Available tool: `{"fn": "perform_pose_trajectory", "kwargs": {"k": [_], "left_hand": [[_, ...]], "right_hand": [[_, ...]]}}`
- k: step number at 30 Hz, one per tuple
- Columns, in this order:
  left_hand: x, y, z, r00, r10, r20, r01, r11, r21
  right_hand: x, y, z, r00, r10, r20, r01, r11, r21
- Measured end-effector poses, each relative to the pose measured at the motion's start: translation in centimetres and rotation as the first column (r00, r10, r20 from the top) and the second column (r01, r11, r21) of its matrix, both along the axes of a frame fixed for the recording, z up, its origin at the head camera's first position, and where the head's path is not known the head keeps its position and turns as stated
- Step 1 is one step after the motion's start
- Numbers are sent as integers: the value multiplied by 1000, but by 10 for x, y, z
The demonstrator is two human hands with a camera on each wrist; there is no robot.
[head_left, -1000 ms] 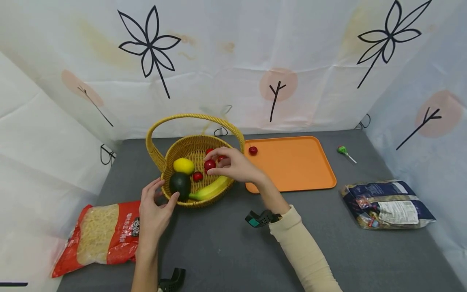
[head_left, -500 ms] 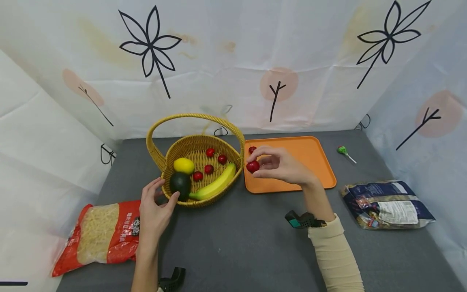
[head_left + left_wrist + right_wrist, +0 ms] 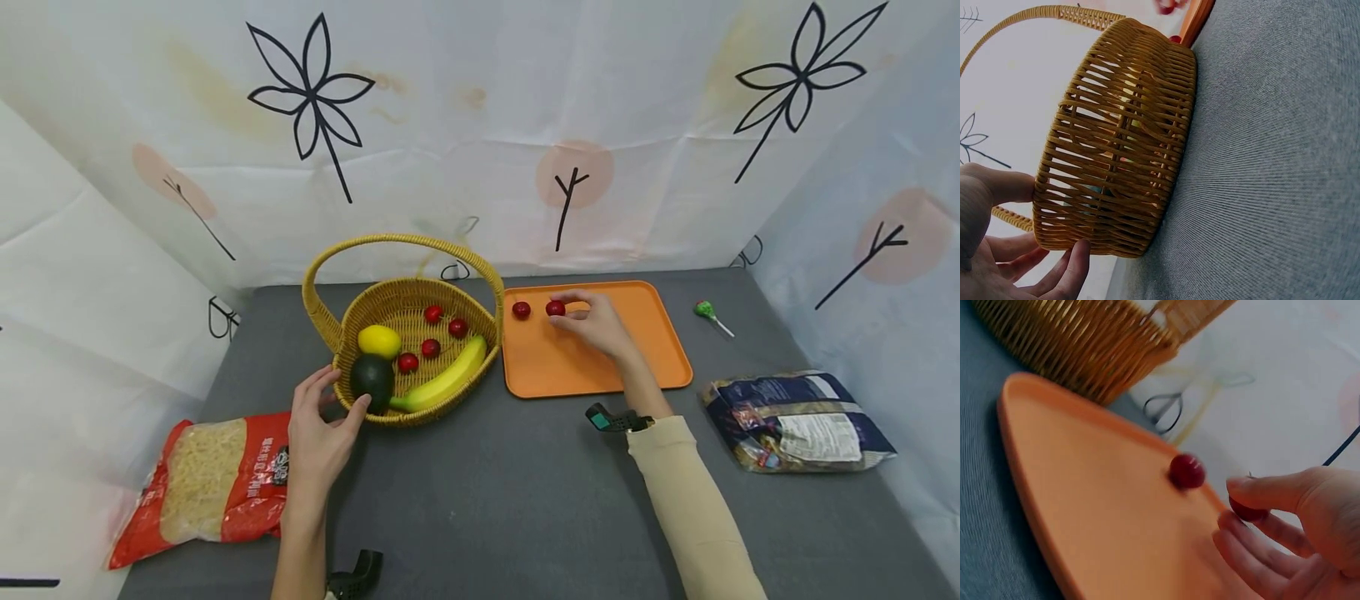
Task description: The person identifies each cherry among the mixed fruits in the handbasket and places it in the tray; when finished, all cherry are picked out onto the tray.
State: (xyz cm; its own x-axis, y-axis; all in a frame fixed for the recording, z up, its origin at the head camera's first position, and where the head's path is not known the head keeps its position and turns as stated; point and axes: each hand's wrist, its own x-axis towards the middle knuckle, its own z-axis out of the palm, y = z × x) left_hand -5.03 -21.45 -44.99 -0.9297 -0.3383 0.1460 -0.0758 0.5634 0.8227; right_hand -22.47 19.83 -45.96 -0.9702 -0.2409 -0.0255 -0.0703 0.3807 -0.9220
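Observation:
My right hand (image 3: 600, 327) pinches a dark red cherry (image 3: 555, 308) between thumb and fingers, over the orange tray (image 3: 592, 379). In the right wrist view, another cherry (image 3: 1187, 470) lies on the tray to the left of the held cherry (image 3: 1249, 509). My left hand (image 3: 321, 429) grips the near left side of the yellow wicker basket (image 3: 1116, 137), thumb and fingers on its rim and wall. Inside the basket are a lemon (image 3: 378, 341), a dark green avocado-like fruit (image 3: 372, 382), a banana (image 3: 442, 383) and several cherries (image 3: 431, 348).
A red bag of pasta (image 3: 202, 479) lies left of my left forearm. Right of the tray are a green lollipop (image 3: 705, 309) and a dark blue food bag (image 3: 798, 421). The basket's arched handle (image 3: 405, 238) rises over the fruit. White patterned cloth walls border the grey tabletop (image 3: 480, 500).
My right hand has lifted a cherry out of the basket, carried it right, and lowered it over the tray beside the other cherry. The left hand has stayed at the basket.

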Motion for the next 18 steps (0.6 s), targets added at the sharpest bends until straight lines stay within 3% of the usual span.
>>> {"fn": "perform_pose_trajectory", "kwargs": {"k": [4, 8, 18], "left_hand": [[0, 0, 0, 1000, -2, -4, 2, 1000, 1], [-1, 0, 1, 1000, -5, 4, 5, 1000, 0], [0, -1, 1, 1000, -3, 1, 3, 1000, -7]], "right_hand": [[-14, -2, -16, 997, -58, -45, 62, 994, 86], [-22, -1, -21, 994, -94, -58, 101, 985, 141], [-26, 1, -21, 997, -66, -36, 71, 988, 135]]}}
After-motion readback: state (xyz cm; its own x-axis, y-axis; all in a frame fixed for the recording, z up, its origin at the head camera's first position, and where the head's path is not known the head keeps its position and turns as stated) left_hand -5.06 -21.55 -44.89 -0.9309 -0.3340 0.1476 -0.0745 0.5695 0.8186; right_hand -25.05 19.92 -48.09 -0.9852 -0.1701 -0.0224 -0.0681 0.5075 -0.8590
